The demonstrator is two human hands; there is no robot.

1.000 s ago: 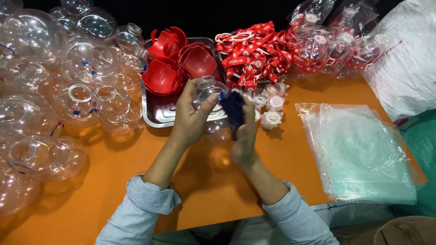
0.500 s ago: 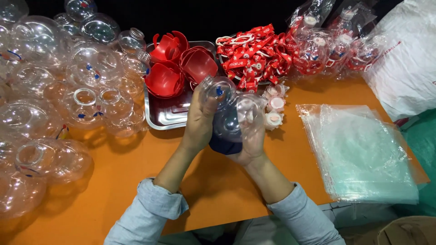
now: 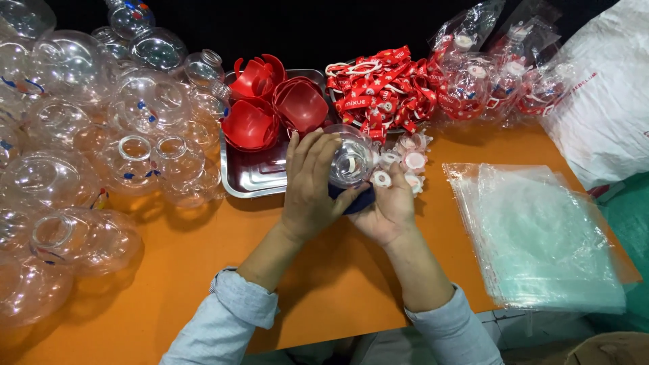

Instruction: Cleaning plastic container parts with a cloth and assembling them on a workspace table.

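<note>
My left hand wraps around a clear round plastic bottle, its opening facing up at me. Under the bottle lies a dark blue cloth, cupped in my right hand, which presses it against the bottle's lower side. Both hands hover over the orange table, just in front of a steel tray that holds red plastic cups.
Many clear round bottles crowd the table's left side. Small white caps lie right of my hands. Red lanyards and bagged bottles sit at the back. A stack of clear plastic bags lies on the right.
The bottle has been turned so its opening faces up, and the blue cloth has gone from beside it to underneath it. My hands have dropped a little nearer the table.
</note>
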